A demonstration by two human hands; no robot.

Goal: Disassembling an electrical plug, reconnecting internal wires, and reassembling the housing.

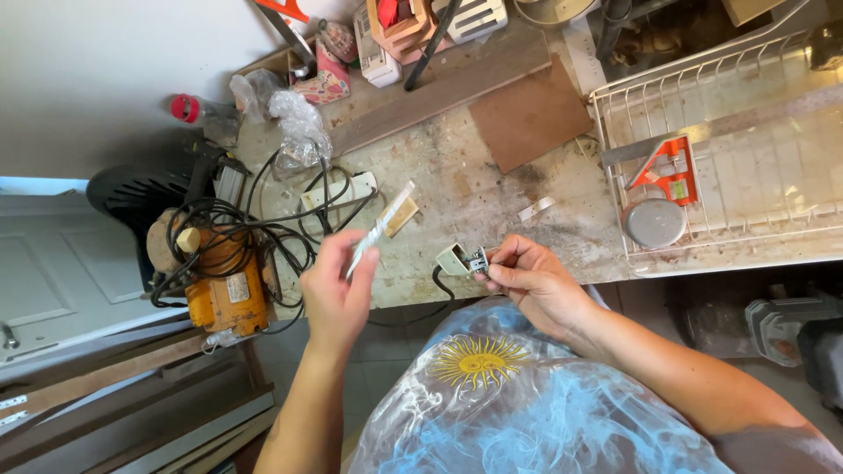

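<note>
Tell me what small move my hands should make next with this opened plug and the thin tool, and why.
Probably bring the left hand and its thin clear-handled tool across to the opened plug pinched in the right hand. The tool is raised apart from the plug, and the plug's inner metal parts face up, exposed, so closing that gap looks like the sensible step.

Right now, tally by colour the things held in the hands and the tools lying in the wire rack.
Clear or whitish: 1, the thin strip in the left hand
Grey: 2, the small plug part in the right hand; the round tin
Orange: 1, the square tool
Total: 4
</note>
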